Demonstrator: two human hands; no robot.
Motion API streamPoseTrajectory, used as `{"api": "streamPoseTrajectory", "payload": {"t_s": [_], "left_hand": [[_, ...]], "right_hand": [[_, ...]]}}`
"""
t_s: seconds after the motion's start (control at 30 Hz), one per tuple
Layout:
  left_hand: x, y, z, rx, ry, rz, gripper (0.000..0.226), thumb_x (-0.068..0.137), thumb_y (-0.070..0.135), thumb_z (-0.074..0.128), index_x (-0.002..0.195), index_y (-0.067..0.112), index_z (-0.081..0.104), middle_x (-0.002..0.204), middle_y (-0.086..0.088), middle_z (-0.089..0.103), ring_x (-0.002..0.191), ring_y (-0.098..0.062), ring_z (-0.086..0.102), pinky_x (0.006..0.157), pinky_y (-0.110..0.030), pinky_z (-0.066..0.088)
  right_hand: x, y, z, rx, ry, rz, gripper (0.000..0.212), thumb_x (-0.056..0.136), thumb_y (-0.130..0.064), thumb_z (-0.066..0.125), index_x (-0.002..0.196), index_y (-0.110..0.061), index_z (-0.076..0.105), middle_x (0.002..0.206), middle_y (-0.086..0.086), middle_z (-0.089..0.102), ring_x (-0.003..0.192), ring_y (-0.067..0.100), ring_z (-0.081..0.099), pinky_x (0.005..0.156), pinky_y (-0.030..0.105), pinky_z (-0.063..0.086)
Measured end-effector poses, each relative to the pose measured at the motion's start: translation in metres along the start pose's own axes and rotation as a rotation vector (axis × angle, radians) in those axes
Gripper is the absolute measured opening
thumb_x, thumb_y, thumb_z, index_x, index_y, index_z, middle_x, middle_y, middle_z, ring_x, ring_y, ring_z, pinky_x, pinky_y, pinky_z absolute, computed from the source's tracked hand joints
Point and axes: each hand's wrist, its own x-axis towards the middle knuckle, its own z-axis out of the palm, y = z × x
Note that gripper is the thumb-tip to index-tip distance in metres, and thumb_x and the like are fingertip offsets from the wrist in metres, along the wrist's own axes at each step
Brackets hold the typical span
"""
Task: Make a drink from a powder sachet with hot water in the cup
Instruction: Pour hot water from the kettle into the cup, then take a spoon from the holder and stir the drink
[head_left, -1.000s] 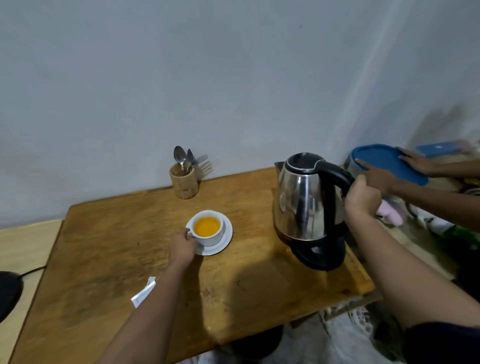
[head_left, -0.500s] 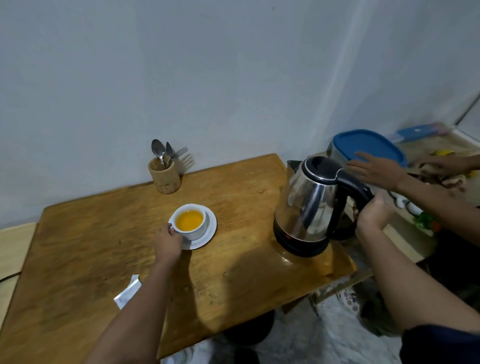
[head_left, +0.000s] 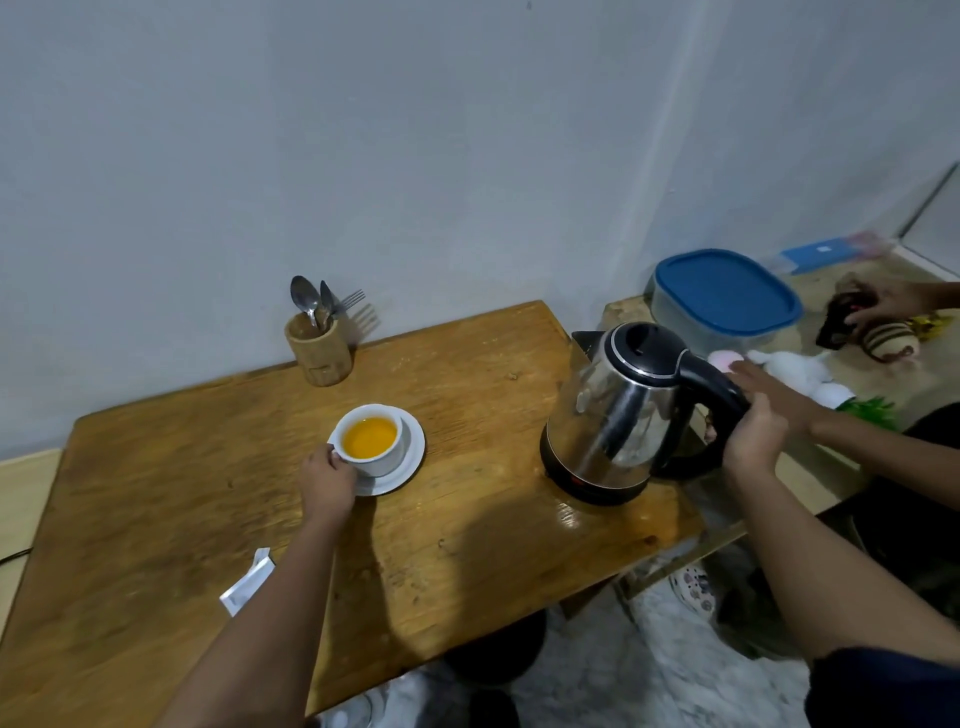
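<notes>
While a torn sachet (head_left: 247, 582) lies nearest on the tabletop (head_left: 156, 493), the cup (head_left: 370, 439) of orange drink, set on its saucer (head_left: 410, 462), is gripped at the handle by the left hand (head_left: 327, 480); the fingers of the right hand (head_left: 753, 441) are clenched round the kettle (head_left: 618, 410) handle.

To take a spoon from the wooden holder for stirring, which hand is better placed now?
Probably the left hand: it rests at the cup, nearer the wooden holder. The right hand grips the kettle handle, farther away.
</notes>
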Motion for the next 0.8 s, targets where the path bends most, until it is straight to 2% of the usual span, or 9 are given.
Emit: {"api": "streamPoseTrajectory", "payload": {"t_s": [0.1,0.17,0.2,0.27,0.3,0.4,0.5,0.7,0.8], "left_hand": [[0.000,0.000,0.000,0.014,-0.008,0.010,0.033,0.093,0.011,0.038,0.120,0.000,0.053,0.122,-0.025,0.056,0.108,-0.040,0.053,0.091,-0.049,0.046],[0.000,0.002,-0.001,0.020,-0.019,-0.004,0.033,0.093,0.011,0.038,0.120,0.000,0.053,0.122,-0.026,0.056,0.108,-0.040,0.053,0.091,-0.049,0.045],[0.000,0.003,-0.002,0.020,-0.028,-0.016,0.032,0.093,0.011,0.038,0.120,-0.001,0.053,0.122,-0.026,0.056,0.108,-0.040,0.053,0.090,-0.048,0.045],[0.001,0.004,-0.004,0.006,-0.062,-0.046,0.032,0.094,0.010,0.038,0.121,-0.001,0.052,0.123,-0.025,0.056,0.108,-0.041,0.054,0.089,-0.046,0.045],[0.002,0.006,-0.006,0.000,-0.089,-0.060,0.033,0.094,0.010,0.038,0.122,-0.001,0.051,0.124,-0.025,0.056,0.109,-0.041,0.054,0.090,-0.047,0.045],[0.012,0.006,-0.009,-0.011,-0.150,-0.115,0.034,0.091,0.011,0.042,0.121,-0.001,0.053,0.122,-0.026,0.058,0.107,-0.040,0.055,0.090,-0.047,0.046],[0.015,0.009,-0.013,-0.044,-0.178,-0.149,0.035,0.089,0.010,0.044,0.120,-0.003,0.054,0.121,-0.026,0.059,0.107,-0.040,0.056,0.088,-0.045,0.047],[0.003,0.006,-0.019,-0.113,-0.168,-0.076,0.027,0.094,0.012,0.039,0.112,0.003,0.057,0.116,-0.023,0.062,0.101,-0.034,0.057,0.082,-0.035,0.042],[0.004,0.005,-0.022,-0.103,-0.187,-0.041,0.019,0.094,0.017,0.040,0.102,0.016,0.057,0.111,-0.016,0.064,0.097,-0.028,0.058,0.086,-0.038,0.047]], "right_hand": [[0.026,-0.003,-0.008,-0.107,-0.106,-0.061,0.030,0.092,-0.021,0.039,0.079,-0.028,0.065,0.092,0.010,0.063,0.085,0.018,0.059,0.083,0.031,0.047],[0.032,-0.013,-0.009,-0.233,-0.203,-0.034,0.035,0.095,-0.017,0.038,0.096,-0.030,0.070,0.118,0.022,0.059,0.100,0.015,0.059,0.093,0.023,0.042],[0.028,-0.019,-0.011,-0.278,-0.192,-0.042,0.034,0.096,-0.014,0.037,0.108,-0.019,0.068,0.124,0.028,0.054,0.107,0.025,0.058,0.096,0.029,0.042],[0.019,-0.032,-0.012,-0.463,-0.189,-0.127,0.035,0.095,-0.011,0.037,0.115,0.011,0.056,0.123,0.034,0.052,0.114,0.042,0.050,0.097,0.043,0.039],[0.013,-0.039,-0.009,-0.552,-0.210,-0.184,0.035,0.095,-0.012,0.038,0.111,0.013,0.056,0.118,0.033,0.055,0.113,0.042,0.050,0.095,0.043,0.038],[0.014,-0.059,0.008,-0.754,-0.342,-0.319,0.031,0.092,-0.014,0.038,0.094,0.003,0.064,0.106,0.019,0.063,0.102,0.036,0.054,0.090,0.043,0.042],[0.015,-0.079,0.039,-0.897,-0.360,-0.552,0.029,0.090,-0.015,0.040,0.085,0.000,0.064,0.102,0.025,0.065,0.097,0.039,0.056,0.086,0.045,0.044],[-0.041,-0.100,0.140,-1.070,-0.462,-1.025,0.025,0.088,-0.015,0.046,0.100,-0.002,0.064,0.107,0.019,0.061,0.101,0.038,0.054,0.085,0.044,0.044],[-0.076,-0.082,0.203,-1.004,-0.653,-1.069,0.023,0.086,-0.014,0.049,0.101,-0.006,0.064,0.106,0.013,0.064,0.099,0.032,0.057,0.086,0.043,0.048]]}}
